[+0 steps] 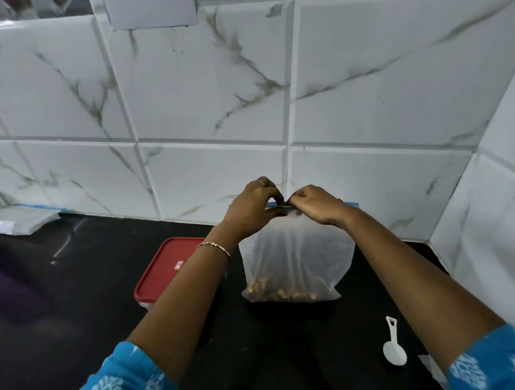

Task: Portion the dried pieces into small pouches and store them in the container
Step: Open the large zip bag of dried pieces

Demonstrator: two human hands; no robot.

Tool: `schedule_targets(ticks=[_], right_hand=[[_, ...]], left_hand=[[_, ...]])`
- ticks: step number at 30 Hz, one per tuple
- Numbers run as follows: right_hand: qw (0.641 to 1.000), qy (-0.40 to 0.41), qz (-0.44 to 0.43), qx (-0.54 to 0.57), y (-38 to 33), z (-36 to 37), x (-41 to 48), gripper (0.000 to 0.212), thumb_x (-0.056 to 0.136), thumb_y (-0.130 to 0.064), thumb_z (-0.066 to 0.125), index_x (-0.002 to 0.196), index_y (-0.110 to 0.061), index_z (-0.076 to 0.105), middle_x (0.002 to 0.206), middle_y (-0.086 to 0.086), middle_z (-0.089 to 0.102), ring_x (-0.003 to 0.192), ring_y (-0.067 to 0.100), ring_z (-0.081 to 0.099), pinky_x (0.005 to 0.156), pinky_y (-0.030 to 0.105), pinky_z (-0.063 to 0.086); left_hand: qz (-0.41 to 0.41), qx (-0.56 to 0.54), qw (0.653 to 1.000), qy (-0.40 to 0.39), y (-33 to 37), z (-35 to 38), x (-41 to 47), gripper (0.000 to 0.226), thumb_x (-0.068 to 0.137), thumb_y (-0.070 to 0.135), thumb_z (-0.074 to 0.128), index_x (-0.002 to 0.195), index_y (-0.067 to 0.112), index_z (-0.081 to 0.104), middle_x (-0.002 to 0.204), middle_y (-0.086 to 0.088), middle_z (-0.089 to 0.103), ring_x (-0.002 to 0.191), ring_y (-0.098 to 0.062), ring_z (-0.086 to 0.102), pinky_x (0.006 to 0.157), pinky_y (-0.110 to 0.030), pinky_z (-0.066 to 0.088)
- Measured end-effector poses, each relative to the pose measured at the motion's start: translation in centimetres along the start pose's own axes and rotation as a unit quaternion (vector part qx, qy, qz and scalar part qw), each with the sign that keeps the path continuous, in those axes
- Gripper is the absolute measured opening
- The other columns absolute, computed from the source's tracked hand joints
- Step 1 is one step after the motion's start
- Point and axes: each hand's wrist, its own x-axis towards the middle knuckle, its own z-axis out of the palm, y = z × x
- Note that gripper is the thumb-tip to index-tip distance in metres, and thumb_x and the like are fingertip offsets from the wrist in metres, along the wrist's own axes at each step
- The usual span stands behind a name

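Pinching the bag's [296, 260] zip strip [275, 206] right at its middle, both hands are working almost knuckle to knuckle. The left hand [252, 205] and right hand [315, 204] are each curling fingers tight on that top edge, holding nothing else. The bag is standing upright near the counter's [78, 288] back edge, with the dried pieces [283, 294] sitting at its bottom, straight below the grip. The strip is running left to right, so I'm guessing it's getting pulled open front-to-back. The container [165, 268], lid on, is sitting just left of the bag, and the scoop [394, 353] is lying front right, nearer the right hand.
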Motion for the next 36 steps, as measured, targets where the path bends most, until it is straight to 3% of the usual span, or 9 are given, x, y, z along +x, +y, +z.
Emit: schedule_targets(ticks=[5,9,13,16,21,25,29,32,36], right_hand=[[0.999,0.017,-0.004,-0.028,0.2,0.2,1.6,0.031,0.094,-0.027,0.041,0.101,-0.016,0.069,0.108,0.009,0.068,0.098,0.028,0.063,0.09,0.044,0.051],[0.995,0.028,-0.024,-0.096,0.9,0.6,2.8,0.038,0.089,-0.011,0.049,0.123,-0.021,0.064,0.132,-0.002,0.058,0.12,0.018,0.053,0.097,0.031,0.044],[0.982,0.02,-0.053,-0.179,1.6,0.7,2.8,0.067,0.08,0.001,0.052,0.137,-0.033,0.048,0.14,-0.009,0.043,0.123,0.013,0.048,0.077,0.024,0.039],[0.967,-0.043,-0.061,-0.244,1.6,1.0,2.2,0.091,0.078,0.002,0.055,0.149,-0.044,0.022,0.132,-0.004,0.037,0.099,0.02,0.056,0.055,0.025,0.036],[0.949,-0.056,-0.065,-0.303,1.8,1.0,0.8,0.103,0.082,-0.003,0.058,0.146,-0.055,-0.003,0.112,-0.003,0.036,0.08,0.021,0.056,0.051,0.025,0.035],[0.966,-0.029,-0.099,-0.239,2.6,0.5,0.2,0.085,0.085,-0.01,0.063,0.146,-0.051,0.021,0.113,-0.005,0.043,0.085,0.015,0.053,0.061,0.027,0.041],[0.984,0.058,-0.114,-0.12,4.7,-0.1,-0.5,0.036,0.092,-0.017,0.057,0.113,-0.046,0.065,0.106,-0.013,0.051,0.088,0.005,0.053,0.089,0.04,0.047],[0.985,0.091,-0.107,-0.098,5.3,-0.6,-2.2,0.034,0.095,-0.012,0.05,0.098,-0.036,0.073,0.1,-0.011,0.053,0.087,0.011,0.056,0.085,0.036,0.048],[0.99,0.061,-0.066,-0.107,6.1,-1.0,-4.0,0.034,0.094,-0.011,0.052,0.099,-0.037,0.074,0.105,-0.01,0.054,0.098,0.014,0.056,0.086,0.032,0.047]], left_hand=[[0.023,0.002,0.999,-0.042,0.8,-0.6,-2.1,0.02,0.087,0.035,0.069,0.098,0.021,0.063,0.088,0.012,0.059,0.086,-0.014,0.057,0.074,-0.031,0.047],[0.012,0.013,0.993,-0.119,1.2,-1.3,-4.2,0.025,0.086,0.043,0.067,0.094,0.02,0.062,0.078,0.012,0.064,0.075,-0.009,0.057,0.074,-0.033,0.05],[-0.018,0.001,0.983,-0.182,1.9,-2.1,-5.7,0.037,0.09,0.051,0.057,0.081,0.017,0.065,0.069,0.009,0.07,0.069,-0.003,0.062,0.074,-0.026,0.051],[-0.056,0.004,0.981,-0.186,2.4,-2.3,-5.9,0.049,0.098,0.054,0.036,0.079,0.017,0.062,0.061,0.01,0.064,0.061,-0.007,0.064,0.073,-0.03,0.052],[-0.08,0.098,0.991,-0.053,2.7,-1.5,-4.3,0.029,0.096,0.045,0.05,0.097,0.019,0.063,0.092,0.003,0.068,0.086,-0.019,0.064,0.075,-0.035,0.051],[-0.161,0.174,0.971,0.027,2.0,-1.1,-3.7,0.044,0.083,0.041,0.07,0.113,0.019,0.048,0.116,-0.002,0.053,0.108,-0.023,0.054,0.078,-0.038,0.047],[-0.229,0.144,0.963,0.009,0.2,-0.9,-4.4,0.048,0.086,0.044,0.065,0.117,0.013,0.046,0.118,-0.007,0.053,0.107,-0.029,0.057,0.082,-0.039,0.048],[-0.227,0.123,0.966,0.009,-0.3,-0.8,-4.9,0.028,0.093,0.041,0.056,0.105,0.017,0.058,0.109,-0.005,0.061,0.094,-0.026,0.06,0.077,-0.035,0.05],[-0.229,0.107,0.967,0.011,-0.1,-0.6,-5.1,0.029,0.091,0.041,0.06,0.106,0.017,0.064,0.108,-0.006,0.061,0.097,-0.026,0.06,0.08,-0.037,0.051]])
